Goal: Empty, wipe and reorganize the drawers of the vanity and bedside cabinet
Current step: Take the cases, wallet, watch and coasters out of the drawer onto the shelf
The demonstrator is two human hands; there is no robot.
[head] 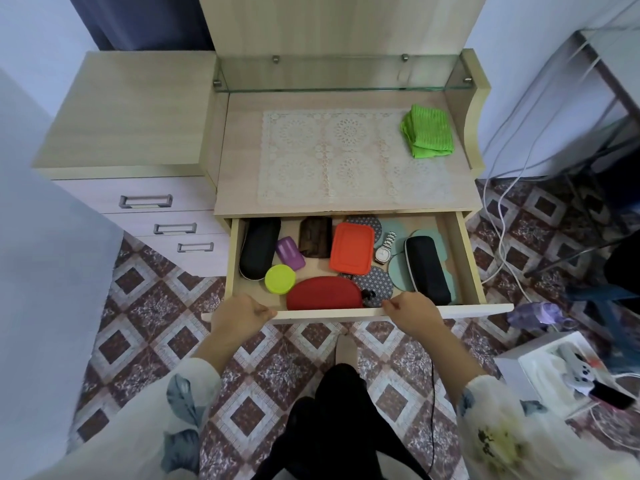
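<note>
Left hand [239, 318] and right hand [414, 315] are curled over the front edge of the pulled-out vanity drawer [485, 309], which is gripped by both. Between them, just beyond, a red pouch [323, 293] is seen; a black glasses case [427, 270] lies beyond the right hand. Well beyond it, a green cloth [427, 135] is laid on the vanity top [242, 150].

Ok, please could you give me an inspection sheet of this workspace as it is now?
Surface: vanity top carries a lace mat and a folded green cloth.
Job's things: drawer open, holding black cases, orange box, red pouch, watch, lime lid; bedside cabinet drawers closed.
Clutter: white box with oddments, at right.
Hands: left hand and right hand grip the drawer front.
Cables: white cables trail at right.
Surroundings: patterned tiled floor.
</note>
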